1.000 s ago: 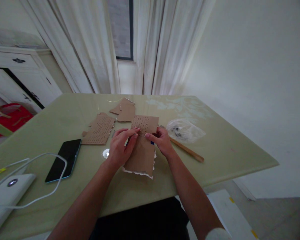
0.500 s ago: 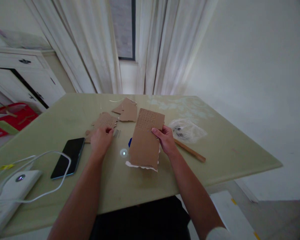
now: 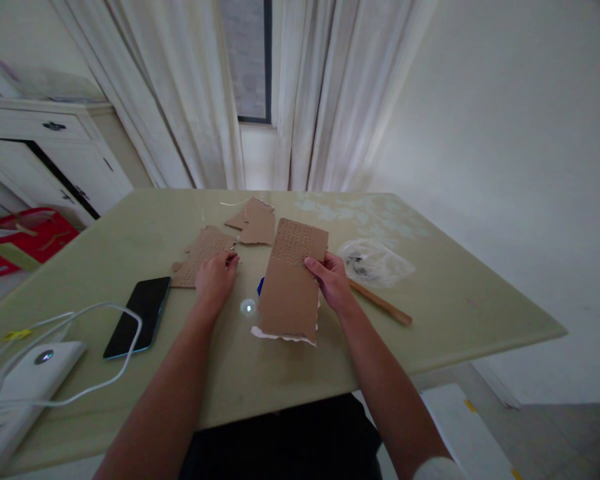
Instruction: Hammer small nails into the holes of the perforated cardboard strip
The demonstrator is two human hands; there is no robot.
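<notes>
My right hand (image 3: 334, 279) grips the right edge of a brown cardboard piece (image 3: 291, 287), thumb on top. Rows of small holes cover its upper part, and a torn white edge shows at the bottom. My left hand (image 3: 217, 279) is closed in a pinch over the table, beside another punched cardboard piece (image 3: 203, 252). What its fingertips hold, if anything, is too small and hidden to make out. A small clear round object (image 3: 249, 307) lies between the hands. Something blue (image 3: 261, 286) peeks out from behind the held cardboard.
Torn cardboard scraps (image 3: 258, 223) lie farther back. Right of my hands are a clear plastic bag (image 3: 375, 261) with dark bits and a wooden stick (image 3: 384, 304). On the left lie a phone (image 3: 139, 317), a white power strip (image 3: 35, 380) and a looping white cable (image 3: 139, 337).
My left hand has moved right, over the spot where small thin metal pieces lay, uncovering more of the punched cardboard. My right hand and its cardboard have stayed nearly still.
</notes>
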